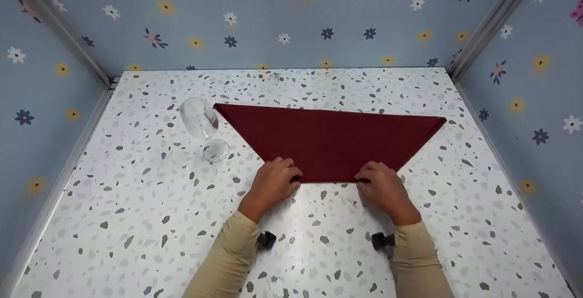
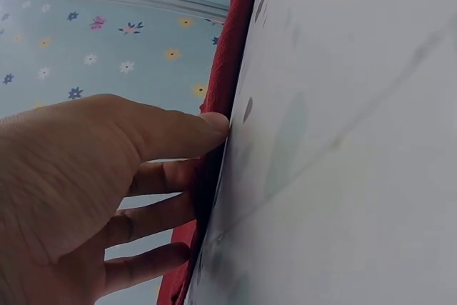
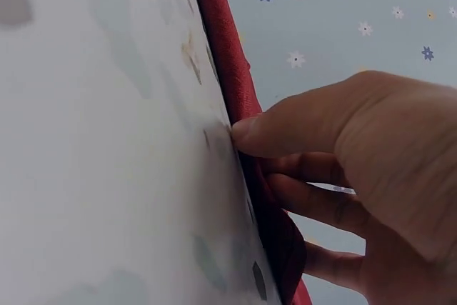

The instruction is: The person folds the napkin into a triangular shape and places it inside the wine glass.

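A dark red cloth napkin (image 1: 328, 141), folded into a trapezoid with its long edge at the back, lies flat on the speckled table. My left hand (image 1: 274, 180) pinches the near edge close to the left corner. At the right corner of that same edge, my right hand (image 1: 382, 189) pinches the cloth. In the left wrist view the thumb (image 2: 214, 125) is at the folded rim and the other fingers bend over the cloth. The right wrist view shows the right thumb (image 3: 246, 133) likewise at the rim, fingertips on the fabric.
A clear stemmed glass (image 1: 199, 116) is to the left of the napkin, close to its far left corner. The speckled tabletop (image 1: 136, 188) is bounded by flower-patterned panels at the back (image 1: 282, 20), left and right.
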The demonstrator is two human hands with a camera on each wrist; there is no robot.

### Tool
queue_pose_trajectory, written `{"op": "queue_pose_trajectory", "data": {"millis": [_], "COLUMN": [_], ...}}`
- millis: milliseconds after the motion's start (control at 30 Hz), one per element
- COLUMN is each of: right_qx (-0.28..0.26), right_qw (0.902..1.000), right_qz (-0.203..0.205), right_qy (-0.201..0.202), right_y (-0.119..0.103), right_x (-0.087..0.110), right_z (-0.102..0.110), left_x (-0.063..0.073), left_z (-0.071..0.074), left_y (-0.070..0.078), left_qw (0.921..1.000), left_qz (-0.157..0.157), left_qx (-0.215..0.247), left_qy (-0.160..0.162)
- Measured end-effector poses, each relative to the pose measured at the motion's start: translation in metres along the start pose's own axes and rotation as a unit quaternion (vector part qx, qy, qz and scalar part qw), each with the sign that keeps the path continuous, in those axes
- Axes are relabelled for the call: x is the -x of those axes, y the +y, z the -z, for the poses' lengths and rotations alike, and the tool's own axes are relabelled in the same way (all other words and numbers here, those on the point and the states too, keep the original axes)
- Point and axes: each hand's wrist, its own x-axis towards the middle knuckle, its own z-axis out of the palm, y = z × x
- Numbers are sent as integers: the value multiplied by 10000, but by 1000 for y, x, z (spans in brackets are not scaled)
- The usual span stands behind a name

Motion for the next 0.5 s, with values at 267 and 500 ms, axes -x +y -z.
{"op": "queue_pose_trajectory", "data": {"millis": [267,500], "right_qx": [207,253], "right_qw": [9995,9983], "right_qz": [-71,-438], "right_qy": [219,286], "right_y": [1,0], "right_x": [-1,-1], "right_z": [-5,-2], "left_x": [-1,1], "left_z": [1,0], "left_y": [1,0], "left_qw": [9999,9994], "left_qz": [106,26], "left_qx": [-28,-55], "left_qy": [22,342]}}
